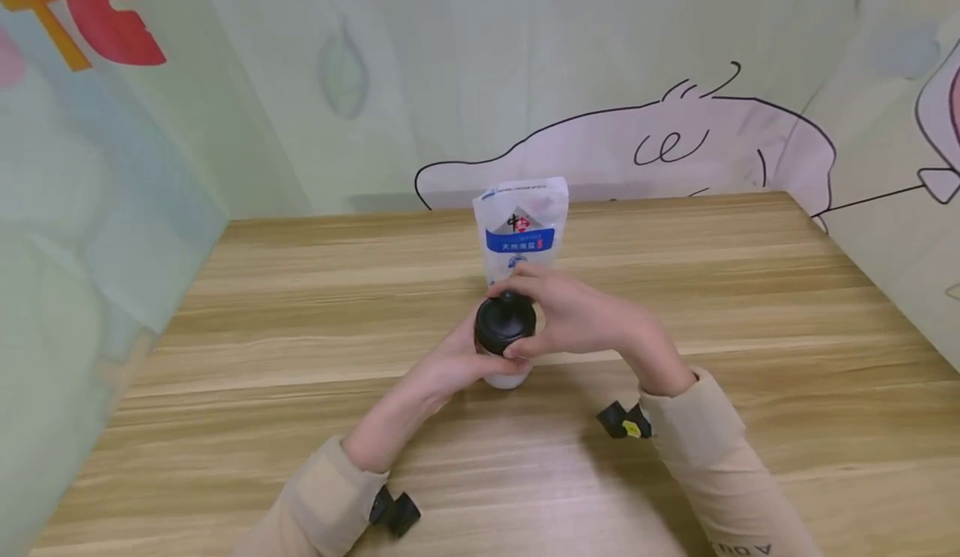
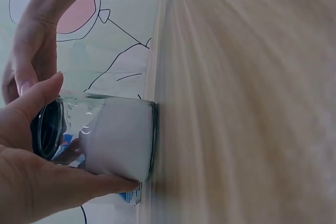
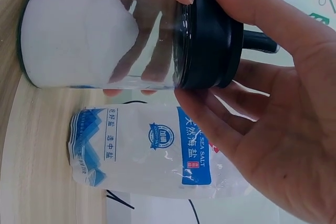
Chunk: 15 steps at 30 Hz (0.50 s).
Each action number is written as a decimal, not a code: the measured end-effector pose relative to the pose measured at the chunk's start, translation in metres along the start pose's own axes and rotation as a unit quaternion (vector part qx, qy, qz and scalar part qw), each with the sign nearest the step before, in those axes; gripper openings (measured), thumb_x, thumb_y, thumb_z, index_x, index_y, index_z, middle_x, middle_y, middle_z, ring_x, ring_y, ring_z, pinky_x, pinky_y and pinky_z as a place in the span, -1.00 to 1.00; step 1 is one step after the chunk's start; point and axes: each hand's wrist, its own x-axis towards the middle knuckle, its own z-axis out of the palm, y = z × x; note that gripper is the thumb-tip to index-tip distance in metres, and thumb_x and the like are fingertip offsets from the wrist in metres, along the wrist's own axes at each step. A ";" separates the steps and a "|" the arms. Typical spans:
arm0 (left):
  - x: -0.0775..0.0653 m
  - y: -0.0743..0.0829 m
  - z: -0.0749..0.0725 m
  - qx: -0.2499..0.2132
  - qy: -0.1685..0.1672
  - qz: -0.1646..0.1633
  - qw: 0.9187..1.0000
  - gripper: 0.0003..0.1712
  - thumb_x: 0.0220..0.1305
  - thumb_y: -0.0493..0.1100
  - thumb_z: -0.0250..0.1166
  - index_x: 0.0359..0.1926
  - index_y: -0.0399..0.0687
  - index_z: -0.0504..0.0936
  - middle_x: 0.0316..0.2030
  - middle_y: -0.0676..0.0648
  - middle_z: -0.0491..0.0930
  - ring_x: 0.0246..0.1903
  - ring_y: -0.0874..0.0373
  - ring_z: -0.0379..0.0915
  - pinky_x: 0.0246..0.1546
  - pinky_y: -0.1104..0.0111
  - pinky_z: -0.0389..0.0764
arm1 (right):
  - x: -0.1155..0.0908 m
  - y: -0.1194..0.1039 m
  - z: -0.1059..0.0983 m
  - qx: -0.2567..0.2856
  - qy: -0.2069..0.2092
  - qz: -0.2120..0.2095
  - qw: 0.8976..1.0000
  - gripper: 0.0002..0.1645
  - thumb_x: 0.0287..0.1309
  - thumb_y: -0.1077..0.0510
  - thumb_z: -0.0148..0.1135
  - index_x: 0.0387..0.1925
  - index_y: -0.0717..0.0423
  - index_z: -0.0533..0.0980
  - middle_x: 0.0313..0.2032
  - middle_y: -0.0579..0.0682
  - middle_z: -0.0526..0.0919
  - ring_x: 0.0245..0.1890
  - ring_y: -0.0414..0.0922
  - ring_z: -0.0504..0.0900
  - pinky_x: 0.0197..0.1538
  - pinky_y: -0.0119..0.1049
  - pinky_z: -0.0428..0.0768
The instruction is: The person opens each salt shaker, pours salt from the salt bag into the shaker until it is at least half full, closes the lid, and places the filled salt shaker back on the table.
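Observation:
A clear glass jar [image 3: 157, 24], partly filled with white salt [image 3: 68, 35], stands upright on the table. Its black lid [image 1: 504, 323] sits on the mouth and has a small knob [image 3: 260, 41] on top. My left hand [image 1: 453, 365] grips the jar's side, with several fingers seen through the glass in the right wrist view. Thumb and fingers of my right hand [image 1: 581, 315] are curled around the lid's rim. Just behind the jar stands a white and blue bag of sea salt [image 1: 522, 228], its lower part hidden in the head view.
The wood-grain table [image 1: 300, 290] reaches back to a printed cloth backdrop [image 1: 465, 65], with more cloth at both sides. A small black device is strapped at each wrist, one at the left cuff [image 1: 395, 514] and one at the right [image 1: 625, 420].

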 end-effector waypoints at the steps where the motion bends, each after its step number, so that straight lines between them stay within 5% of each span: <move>1: 0.000 0.000 0.000 0.002 0.002 -0.002 1.000 -0.06 0.08 -0.39 0.35 0.41 0.10 0.11 0.31 -0.09 0.31 0.26 0.01 0.23 0.43 0.06 0.06 | 0.000 0.000 0.000 0.000 -0.001 0.001 1.000 -0.30 -0.05 0.03 0.47 0.16 0.11 0.46 -0.02 -0.02 0.48 -0.07 -0.13 0.47 0.05 -0.18 0.59; 15: 0.002 0.001 -0.001 0.055 0.048 0.005 0.997 0.05 -0.14 -0.35 0.51 0.37 0.06 0.16 0.32 -0.07 0.34 0.29 0.00 0.25 0.46 0.04 0.02 | -0.003 0.001 -0.001 0.010 -0.009 0.024 1.000 -0.12 -0.11 -0.04 0.52 0.26 0.09 0.36 0.15 -0.04 0.49 0.11 -0.13 0.48 0.24 -0.18 0.51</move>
